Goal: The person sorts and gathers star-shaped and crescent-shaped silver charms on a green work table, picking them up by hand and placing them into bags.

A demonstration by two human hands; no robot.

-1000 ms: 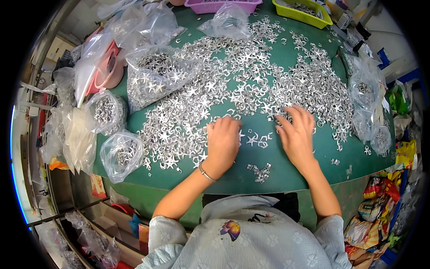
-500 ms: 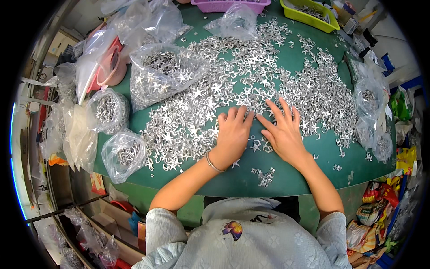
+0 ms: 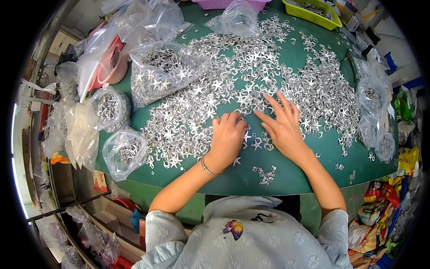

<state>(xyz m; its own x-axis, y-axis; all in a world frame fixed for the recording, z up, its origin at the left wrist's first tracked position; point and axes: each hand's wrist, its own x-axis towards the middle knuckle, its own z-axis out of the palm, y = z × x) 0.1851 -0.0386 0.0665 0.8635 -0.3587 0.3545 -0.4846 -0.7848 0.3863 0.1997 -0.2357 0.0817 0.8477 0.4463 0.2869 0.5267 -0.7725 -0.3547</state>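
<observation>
Small silver metal pieces, many star-shaped and others like curved crescents, lie in a broad spread (image 3: pixel 255 58) over the green table. My left hand (image 3: pixel 226 138) rests at the near edge of the spread with its fingers curled down and drawn together; what is under the fingertips is hidden. To its right, my right hand (image 3: pixel 285 131) lies palm down with fingers stretched and apart, the tips touching loose pieces. Between the hands are a few star pieces (image 3: pixel 256 143). Nearer to me sits a small separate cluster of tiny silver pieces (image 3: pixel 265 175).
A large clear bag of star pieces (image 3: pixel 163 74) stands at the left, with two smaller filled bags (image 3: pixel 107 110) below it. A pink basin (image 3: pixel 114 67) is beyond them. Purple (image 3: pixel 233 4) and yellow-green trays (image 3: pixel 312 13) line the far edge. Clear bags (image 3: pixel 371 103) lie along the right edge.
My left hand has drawn back slightly left and toward me, widening the gap between the hands. My right hand has shifted only a little, its fingers still spread.
</observation>
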